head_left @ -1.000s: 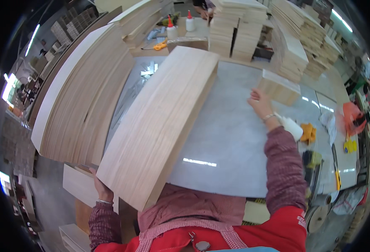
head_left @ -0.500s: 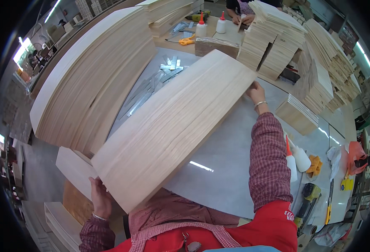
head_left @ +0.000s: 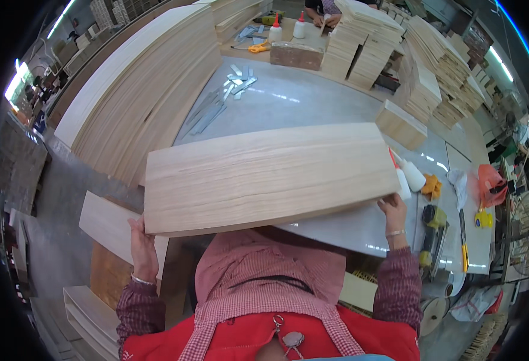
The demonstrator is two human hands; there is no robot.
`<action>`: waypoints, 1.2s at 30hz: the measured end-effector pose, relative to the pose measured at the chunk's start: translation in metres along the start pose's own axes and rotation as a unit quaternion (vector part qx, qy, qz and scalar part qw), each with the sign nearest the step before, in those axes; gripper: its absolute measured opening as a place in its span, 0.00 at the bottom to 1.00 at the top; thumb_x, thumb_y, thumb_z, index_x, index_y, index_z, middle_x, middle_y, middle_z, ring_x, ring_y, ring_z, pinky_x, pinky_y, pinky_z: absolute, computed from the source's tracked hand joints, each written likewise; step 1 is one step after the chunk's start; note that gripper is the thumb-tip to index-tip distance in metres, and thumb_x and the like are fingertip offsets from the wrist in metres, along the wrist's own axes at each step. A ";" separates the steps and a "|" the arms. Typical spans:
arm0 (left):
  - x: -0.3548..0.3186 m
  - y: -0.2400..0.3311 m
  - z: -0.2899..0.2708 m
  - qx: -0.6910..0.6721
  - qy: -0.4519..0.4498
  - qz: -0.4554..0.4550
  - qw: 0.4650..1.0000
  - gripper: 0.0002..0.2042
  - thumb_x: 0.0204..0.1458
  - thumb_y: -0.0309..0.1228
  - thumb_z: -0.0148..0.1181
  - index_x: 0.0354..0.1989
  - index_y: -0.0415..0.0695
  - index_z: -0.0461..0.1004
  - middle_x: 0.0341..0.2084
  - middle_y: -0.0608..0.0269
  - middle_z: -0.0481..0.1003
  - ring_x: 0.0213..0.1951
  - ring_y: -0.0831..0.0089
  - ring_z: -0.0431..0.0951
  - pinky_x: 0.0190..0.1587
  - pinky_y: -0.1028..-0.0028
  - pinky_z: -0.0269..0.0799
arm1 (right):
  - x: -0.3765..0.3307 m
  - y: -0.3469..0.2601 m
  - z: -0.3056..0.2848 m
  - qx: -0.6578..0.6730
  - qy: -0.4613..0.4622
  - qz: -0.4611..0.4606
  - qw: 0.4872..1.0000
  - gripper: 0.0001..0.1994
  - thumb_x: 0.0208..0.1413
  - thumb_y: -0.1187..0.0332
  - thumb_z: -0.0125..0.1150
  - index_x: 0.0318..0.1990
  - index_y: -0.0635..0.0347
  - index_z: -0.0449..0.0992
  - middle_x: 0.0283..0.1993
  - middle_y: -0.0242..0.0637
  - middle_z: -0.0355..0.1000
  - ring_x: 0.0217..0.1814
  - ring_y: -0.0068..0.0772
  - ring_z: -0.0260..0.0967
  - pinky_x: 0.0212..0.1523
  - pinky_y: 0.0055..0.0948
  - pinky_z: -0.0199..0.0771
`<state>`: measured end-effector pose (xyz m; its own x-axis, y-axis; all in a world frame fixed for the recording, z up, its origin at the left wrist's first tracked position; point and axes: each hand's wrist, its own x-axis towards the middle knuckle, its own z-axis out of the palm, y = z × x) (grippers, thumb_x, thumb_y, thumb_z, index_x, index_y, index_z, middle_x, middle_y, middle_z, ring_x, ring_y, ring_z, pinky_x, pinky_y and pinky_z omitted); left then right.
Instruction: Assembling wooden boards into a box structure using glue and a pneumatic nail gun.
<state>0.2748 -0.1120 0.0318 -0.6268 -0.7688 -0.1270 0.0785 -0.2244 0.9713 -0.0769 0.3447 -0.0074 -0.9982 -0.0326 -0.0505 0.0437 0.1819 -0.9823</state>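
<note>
Left hand: the person's left hand (head_left: 143, 253) grips the near left corner of a long, pale, box-shaped wooden piece (head_left: 270, 174).
Right hand: the person's right hand (head_left: 395, 215) grips the near right corner, with the thumb and fingers tucked at the edge.
Wooden piece: it is in front of the red-checked apron (head_left: 270, 262), above the near part of the shiny grey counter (head_left: 330, 105). Its wide face is up. I cannot tell if its underside touches the counter.
Slip risk: both hands are at the near corners, so the far side could tip down if the grip gets loose. A dropped corner could get a dent.
White bottles: two white plastic bottles (head_left: 413, 175) are right by the piece's right end. A swing that way could knock them over.
Right side things: the crumpled orange-yellow cloth (head_left: 431, 187) and the yellow-and-black power tool (head_left: 433, 216) are past the bottles.
Metal strips: flat, silvery metal strips (head_left: 237, 81) lie loose behind the piece. They could scratch the wood if it was pushed onto them.
Tall stack: a tall stack of pale wooden boards (head_left: 150, 90) is at the left. The piece's left end could bump it if it turned too far.
Far side: another person's hands (head_left: 333, 20) are by more stacked boards (head_left: 360, 45).
</note>
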 end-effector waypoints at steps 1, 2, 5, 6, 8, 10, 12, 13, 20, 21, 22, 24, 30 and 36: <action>-0.002 0.001 -0.002 -0.004 -0.005 0.002 1.000 0.32 0.63 0.54 0.30 0.59 0.37 0.63 0.55 0.55 0.67 0.54 0.69 0.66 0.58 0.71 0.54 | -0.024 0.011 -0.015 0.037 0.014 0.003 0.999 0.23 0.42 0.86 0.49 0.50 0.70 0.69 0.43 0.42 0.73 0.45 0.31 0.69 0.45 0.24 0.71; -0.004 0.001 -0.004 0.000 -0.001 -0.003 1.000 0.32 0.63 0.54 0.30 0.59 0.37 0.63 0.55 0.55 0.67 0.54 0.69 0.66 0.58 0.71 0.54 | -0.054 0.019 -0.023 0.036 0.011 0.010 0.999 0.23 0.42 0.86 0.49 0.50 0.70 0.69 0.43 0.42 0.73 0.45 0.31 0.69 0.45 0.24 0.71; 0.017 0.008 0.008 -0.013 -0.035 -0.014 0.999 0.32 0.63 0.54 0.31 0.57 0.35 0.65 0.53 0.56 0.69 0.52 0.71 0.68 0.56 0.74 0.57 | -0.140 0.022 -0.055 0.075 0.055 0.035 0.995 0.25 0.42 0.87 0.46 0.53 0.68 0.67 0.46 0.42 0.72 0.48 0.31 0.68 0.49 0.27 0.70; 0.029 0.011 0.014 -0.004 -0.053 -0.018 0.998 0.32 0.63 0.54 0.32 0.57 0.35 0.66 0.53 0.56 0.69 0.52 0.70 0.68 0.56 0.74 0.57 | -0.166 0.024 -0.063 0.026 0.063 0.043 0.997 0.25 0.43 0.87 0.46 0.54 0.67 0.67 0.47 0.42 0.71 0.48 0.31 0.68 0.51 0.28 0.70; 0.074 0.002 0.022 0.012 -0.075 -0.032 0.997 0.32 0.63 0.53 0.32 0.56 0.35 0.67 0.52 0.55 0.70 0.52 0.70 0.68 0.57 0.74 0.57 | -0.210 0.020 -0.069 0.047 0.075 0.057 0.994 0.25 0.43 0.86 0.46 0.54 0.67 0.67 0.47 0.41 0.71 0.48 0.30 0.68 0.50 0.27 0.69; 0.116 0.002 0.054 0.027 -0.125 -0.031 0.991 0.32 0.62 0.54 0.33 0.55 0.35 0.68 0.51 0.54 0.70 0.52 0.69 0.68 0.57 0.73 0.57 | -0.239 0.014 -0.067 0.065 0.093 0.065 0.991 0.25 0.43 0.86 0.46 0.54 0.67 0.67 0.46 0.40 0.72 0.47 0.29 0.68 0.50 0.26 0.69; 0.162 0.001 0.105 0.034 -0.198 -0.004 0.980 0.33 0.62 0.55 0.33 0.54 0.35 0.69 0.51 0.54 0.70 0.52 0.69 0.67 0.58 0.72 0.56 | -0.260 0.007 -0.058 0.097 0.120 0.060 0.986 0.24 0.43 0.86 0.47 0.52 0.66 0.68 0.43 0.39 0.73 0.44 0.28 0.68 0.47 0.24 0.69; 0.190 -0.002 0.130 0.036 -0.210 0.002 0.977 0.33 0.61 0.55 0.34 0.54 0.35 0.69 0.52 0.53 0.70 0.52 0.67 0.67 0.58 0.71 0.56 | -0.266 0.004 -0.052 0.114 0.132 0.057 0.983 0.24 0.42 0.86 0.47 0.52 0.66 0.69 0.42 0.39 0.73 0.42 0.28 0.68 0.46 0.23 0.68; 0.240 -0.032 0.277 0.032 -0.223 0.050 0.973 0.29 0.60 0.51 0.41 0.58 0.36 0.64 0.55 0.53 0.65 0.55 0.64 0.65 0.59 0.69 0.56 | -0.267 0.021 -0.014 0.021 0.052 0.103 0.993 0.17 0.40 0.84 0.51 0.41 0.64 0.74 0.36 0.38 0.76 0.33 0.25 0.68 0.36 0.19 0.67; 0.234 -0.038 0.284 0.034 -0.232 0.057 0.970 0.28 0.61 0.50 0.41 0.59 0.37 0.63 0.56 0.53 0.65 0.56 0.64 0.65 0.59 0.69 0.57 | -0.263 0.022 0.001 0.005 0.029 0.110 0.994 0.14 0.41 0.83 0.53 0.38 0.64 0.75 0.35 0.38 0.76 0.31 0.24 0.68 0.34 0.19 0.66; 0.229 -0.043 0.290 0.038 -0.243 0.066 0.967 0.27 0.61 0.48 0.42 0.59 0.38 0.63 0.56 0.53 0.65 0.56 0.64 0.64 0.59 0.69 0.57 | -0.256 0.012 0.020 0.004 0.031 0.110 0.993 0.14 0.41 0.83 0.53 0.38 0.64 0.75 0.35 0.38 0.76 0.31 0.24 0.68 0.34 0.19 0.66; 0.221 -0.050 0.287 0.044 -0.257 0.086 0.962 0.26 0.61 0.45 0.43 0.60 0.39 0.61 0.57 0.54 0.64 0.56 0.65 0.64 0.58 0.69 0.58 | -0.238 -0.012 0.062 -0.056 -0.049 0.071 0.995 0.12 0.43 0.83 0.48 0.37 0.69 0.72 0.32 0.38 0.75 0.34 0.30 0.74 0.35 0.19 0.71; 0.113 -0.074 0.226 0.027 -0.331 -0.014 0.943 0.22 0.61 0.39 0.43 0.57 0.35 0.63 0.53 0.53 0.67 0.50 0.66 0.70 0.52 0.72 0.67 | -0.215 0.006 0.108 -0.039 -0.145 0.051 0.987 0.10 0.44 0.80 0.54 0.37 0.66 0.74 0.37 0.40 0.77 0.31 0.25 0.71 0.32 0.20 0.69; 0.028 -0.095 0.170 0.063 -0.405 -0.009 0.912 0.20 0.61 0.38 0.46 0.56 0.37 0.64 0.47 0.56 0.70 0.44 0.71 0.72 0.47 0.75 0.68 | -0.216 0.021 0.071 -0.012 -0.025 0.023 0.999 0.13 0.46 0.83 0.50 0.41 0.70 0.72 0.33 0.42 0.75 0.31 0.31 0.73 0.36 0.23 0.75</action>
<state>0.1180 -0.0105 -0.0302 -0.9983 -0.0587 -0.0025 0.0048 -0.1236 0.9923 0.1429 0.2861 -0.0294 -0.9917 -0.0730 -0.1056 0.0886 0.2069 -0.9743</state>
